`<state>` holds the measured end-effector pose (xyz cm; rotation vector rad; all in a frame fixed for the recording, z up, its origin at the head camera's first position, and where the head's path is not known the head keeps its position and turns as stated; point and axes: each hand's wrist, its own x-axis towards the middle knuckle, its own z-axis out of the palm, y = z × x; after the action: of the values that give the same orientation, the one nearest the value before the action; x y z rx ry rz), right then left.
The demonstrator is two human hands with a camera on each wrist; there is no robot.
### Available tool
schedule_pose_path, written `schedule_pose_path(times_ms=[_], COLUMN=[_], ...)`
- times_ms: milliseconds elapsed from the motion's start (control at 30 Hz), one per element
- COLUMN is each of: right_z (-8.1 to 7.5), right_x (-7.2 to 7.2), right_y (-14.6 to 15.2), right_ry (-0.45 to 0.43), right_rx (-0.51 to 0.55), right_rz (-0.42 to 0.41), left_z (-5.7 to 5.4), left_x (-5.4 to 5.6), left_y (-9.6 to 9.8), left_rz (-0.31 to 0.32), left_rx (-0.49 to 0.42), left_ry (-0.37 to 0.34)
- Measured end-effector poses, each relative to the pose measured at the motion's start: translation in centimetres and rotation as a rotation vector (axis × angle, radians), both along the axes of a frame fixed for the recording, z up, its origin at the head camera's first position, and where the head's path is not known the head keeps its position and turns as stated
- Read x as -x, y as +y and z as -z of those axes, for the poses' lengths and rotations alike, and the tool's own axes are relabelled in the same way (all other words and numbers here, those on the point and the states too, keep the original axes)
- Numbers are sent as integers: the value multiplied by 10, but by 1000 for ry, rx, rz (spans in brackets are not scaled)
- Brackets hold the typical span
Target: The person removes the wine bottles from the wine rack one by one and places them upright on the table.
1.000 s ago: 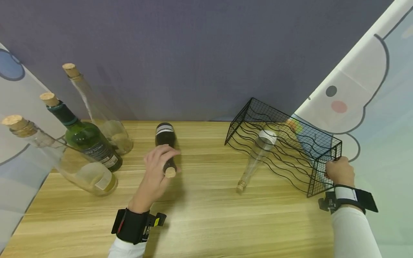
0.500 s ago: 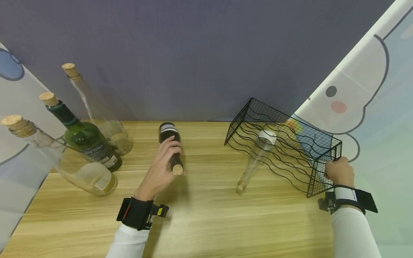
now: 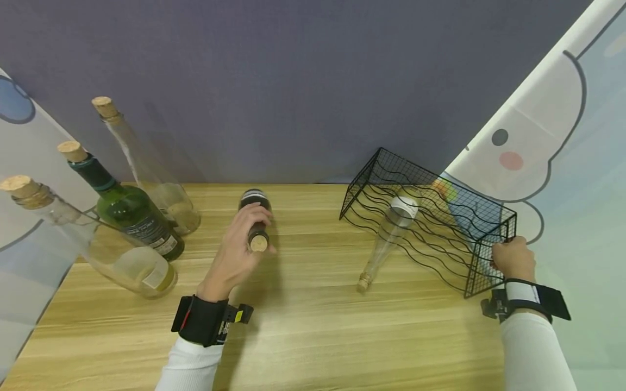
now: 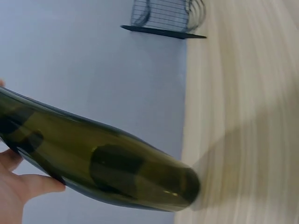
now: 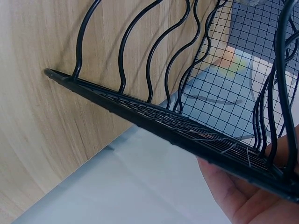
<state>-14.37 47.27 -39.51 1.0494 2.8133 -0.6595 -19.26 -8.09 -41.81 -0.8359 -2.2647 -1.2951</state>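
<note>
A dark green glass wine bottle with a cork in its neck is in my left hand, whose fingers curl round its upper part. In the left wrist view the bottle tilts, base close to the tabletop; whether it touches cannot be told. My right hand grips the right end panel of a black wire wine rack. From the right wrist the thumb and fingers show around the rack's mesh end. A clear corked bottle lies in the rack, neck toward me.
At the left stand a green corked bottle, a tall clear bottle behind it and another clear bottle in front. The wooden table meets a grey backdrop behind; a printed cloth hangs at the right.
My left hand and the dark bottle shift right, then back left and a little farther from me; the hand closes more round the bottle. Right hand and rack stay in place.
</note>
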Motion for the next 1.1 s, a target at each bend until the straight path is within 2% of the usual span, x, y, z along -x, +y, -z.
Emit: schedule_pose_path(times_ms=[100,333,533,767,933,1100], right_z=[1,2,1,-1,-1,-1], right_x=[0,0,0,-1,0,0], right_y=[1,1,0,-1,-1,0], right_ry=[4,6,6,-5,-5,-4], right_rx=[-2,-11,-14,-7,-14,-20], right_rz=[0,-2,-2,-3,-4,-5], left_z=[-6,-19,-26,-41,-50,-57], left_x=[-2,-8,-11,-20,-26,-32], left_y=[0,0,2,5,7,12], left_rz=[3,-2,-49,-143,-169,-164], left_rx=[-17,-83,-156,-110,-80,-72], left_ry=[-12,-118,-151,-244,-277,-298])
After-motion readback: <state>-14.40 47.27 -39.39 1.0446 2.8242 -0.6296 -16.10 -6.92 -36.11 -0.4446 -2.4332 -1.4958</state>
